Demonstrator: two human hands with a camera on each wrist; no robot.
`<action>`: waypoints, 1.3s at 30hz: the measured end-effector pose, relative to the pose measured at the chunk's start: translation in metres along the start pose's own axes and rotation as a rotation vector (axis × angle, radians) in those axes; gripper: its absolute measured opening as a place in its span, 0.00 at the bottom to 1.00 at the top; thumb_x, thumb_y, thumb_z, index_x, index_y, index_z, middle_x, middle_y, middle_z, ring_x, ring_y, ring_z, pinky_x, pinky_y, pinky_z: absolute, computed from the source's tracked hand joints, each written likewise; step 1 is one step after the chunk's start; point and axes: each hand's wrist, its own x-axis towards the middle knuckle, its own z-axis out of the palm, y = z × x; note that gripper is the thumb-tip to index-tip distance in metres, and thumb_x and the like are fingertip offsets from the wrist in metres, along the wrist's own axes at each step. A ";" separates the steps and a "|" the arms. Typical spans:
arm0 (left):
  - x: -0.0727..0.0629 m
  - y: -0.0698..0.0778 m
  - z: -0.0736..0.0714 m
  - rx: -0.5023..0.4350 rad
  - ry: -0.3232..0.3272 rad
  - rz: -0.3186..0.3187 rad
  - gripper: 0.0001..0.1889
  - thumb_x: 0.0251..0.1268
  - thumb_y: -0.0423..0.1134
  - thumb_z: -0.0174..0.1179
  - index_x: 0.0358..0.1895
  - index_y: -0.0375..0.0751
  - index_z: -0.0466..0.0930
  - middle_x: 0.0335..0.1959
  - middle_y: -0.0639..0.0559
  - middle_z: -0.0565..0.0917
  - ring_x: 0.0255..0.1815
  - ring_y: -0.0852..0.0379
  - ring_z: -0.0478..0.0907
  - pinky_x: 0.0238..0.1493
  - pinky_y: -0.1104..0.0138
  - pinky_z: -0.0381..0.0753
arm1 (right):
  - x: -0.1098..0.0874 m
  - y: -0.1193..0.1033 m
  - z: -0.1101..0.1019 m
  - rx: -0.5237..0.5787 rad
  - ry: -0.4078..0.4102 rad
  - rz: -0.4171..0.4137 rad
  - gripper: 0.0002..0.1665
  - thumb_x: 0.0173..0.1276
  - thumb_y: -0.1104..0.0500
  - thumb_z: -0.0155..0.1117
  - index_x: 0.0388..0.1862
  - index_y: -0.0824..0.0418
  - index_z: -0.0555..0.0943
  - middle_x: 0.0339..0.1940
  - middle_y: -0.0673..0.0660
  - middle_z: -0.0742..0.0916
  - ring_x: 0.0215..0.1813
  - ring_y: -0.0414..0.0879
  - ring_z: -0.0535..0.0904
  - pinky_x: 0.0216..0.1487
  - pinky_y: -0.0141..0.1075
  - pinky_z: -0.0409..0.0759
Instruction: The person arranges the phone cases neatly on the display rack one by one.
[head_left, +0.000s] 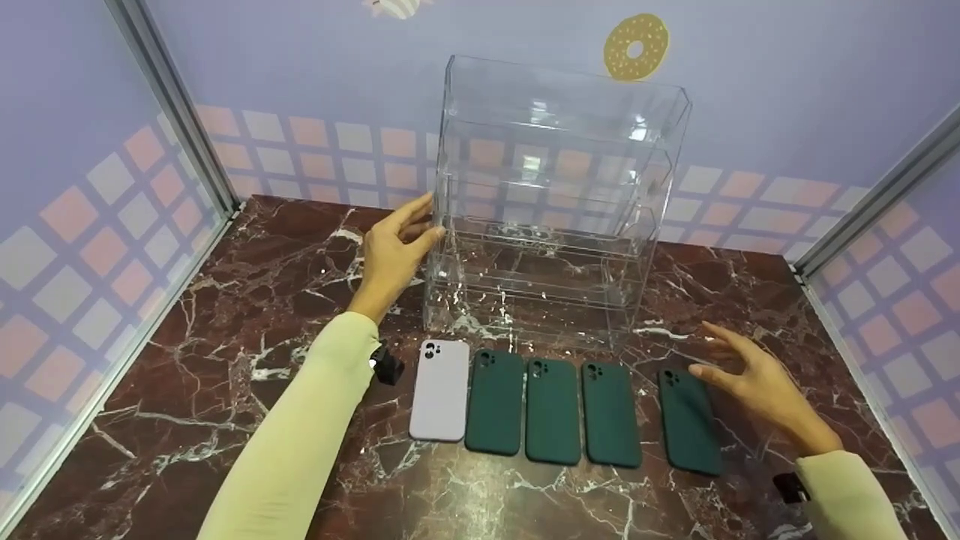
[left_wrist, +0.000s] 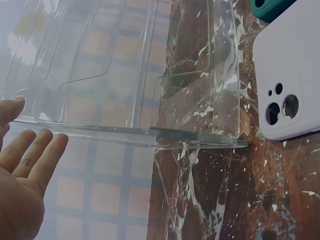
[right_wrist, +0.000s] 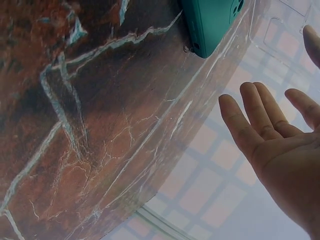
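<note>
A clear tiered acrylic display rack (head_left: 555, 300) stands on the marble-patterned table. At its left side is my left hand (head_left: 394, 251), fingers fairly straight and fingertips right at the side edge. In the left wrist view, the thumb and fingers (left_wrist: 47, 160) show on either side of the rack's edge. To the right, my right hand (head_left: 757, 382) hovers with loosely extended fingers beside the rightmost green phone case (head_left: 691, 427), holding nothing. A pale lilac phone case (head_left: 440, 394) lies in front of the rack, camera holes toward it.
Between the lilac case and the rightmost one, three more green cases lie in a row: one left (head_left: 495, 405), one middle (head_left: 553, 412), one right (head_left: 611, 416). A patterned back wall (head_left: 300, 90) rises behind the rack, with side panels at both ends.
</note>
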 end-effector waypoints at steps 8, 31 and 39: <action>-0.002 -0.007 0.005 -0.011 0.006 -0.017 0.29 0.67 0.30 0.74 0.71 0.42 0.81 0.64 0.44 0.86 0.58 0.50 0.87 0.57 0.64 0.85 | 0.001 0.004 0.002 0.004 -0.008 0.015 0.47 0.76 0.48 0.72 0.86 0.58 0.62 0.70 0.74 0.78 0.68 0.72 0.76 0.61 0.70 0.76; -0.015 -0.027 0.019 -0.165 0.082 -0.021 0.26 0.69 0.25 0.70 0.70 0.35 0.81 0.66 0.37 0.83 0.63 0.41 0.83 0.58 0.63 0.85 | 0.004 0.018 0.013 -0.048 -0.077 -0.010 0.46 0.72 0.51 0.77 0.82 0.62 0.68 0.67 0.74 0.80 0.63 0.71 0.79 0.55 0.69 0.80; -0.018 -0.031 0.022 -0.175 0.110 -0.019 0.24 0.70 0.27 0.71 0.68 0.36 0.82 0.64 0.38 0.84 0.50 0.45 0.88 0.51 0.66 0.87 | 0.005 0.021 0.017 -0.057 -0.112 -0.005 0.43 0.70 0.50 0.78 0.78 0.65 0.73 0.63 0.70 0.82 0.61 0.69 0.79 0.56 0.66 0.81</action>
